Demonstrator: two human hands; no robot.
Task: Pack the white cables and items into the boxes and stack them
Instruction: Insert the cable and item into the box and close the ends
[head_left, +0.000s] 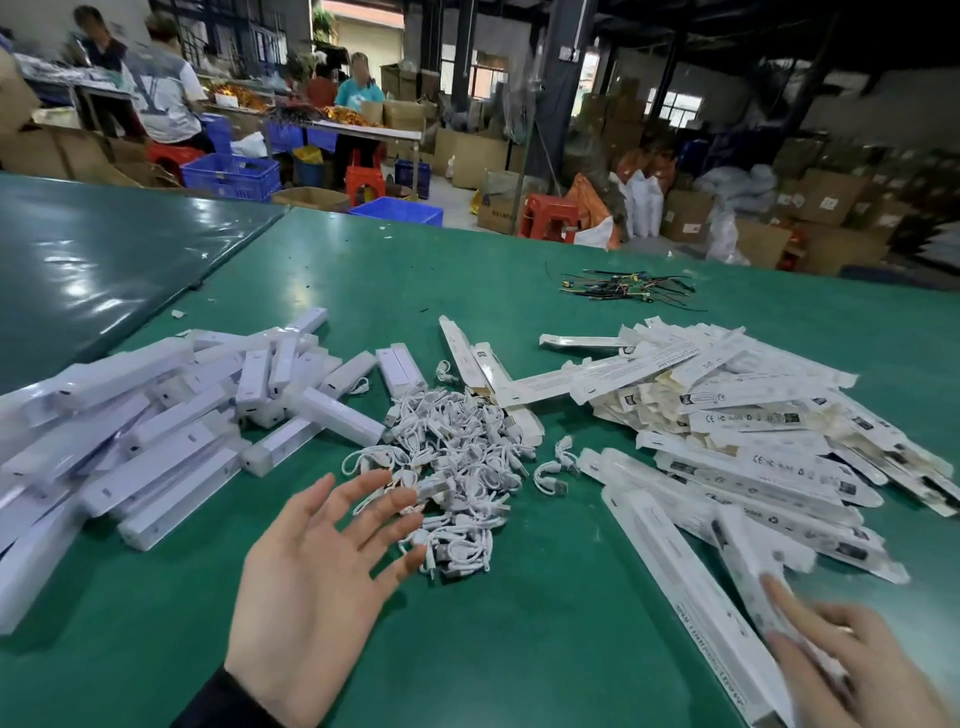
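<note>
A heap of short white cables (457, 457) lies in the middle of the green worktop (519, 649), and everything else sits around it. The left hand (317, 577) hovers at the heap's near-left edge, palm up, fingers spread and straight, the fingertips (402, 501) over the outermost cables; it holds nothing. To the right of the heap lies a wide spread of flat printed white boxes (753, 415), some overlapping. Nearest of these, a long box (691, 603) runs away from the heap toward the near right corner, and the right hand (857, 670) lies on it with fingers extended; the hand is blurred, so whether the thumb wraps the box I cannot tell. Left of the heap is a pile of long white items (171, 421), lying criss-cross. Beyond the heap, further along the worktop, lies a small bundle of dark wires (628, 293).
</note>
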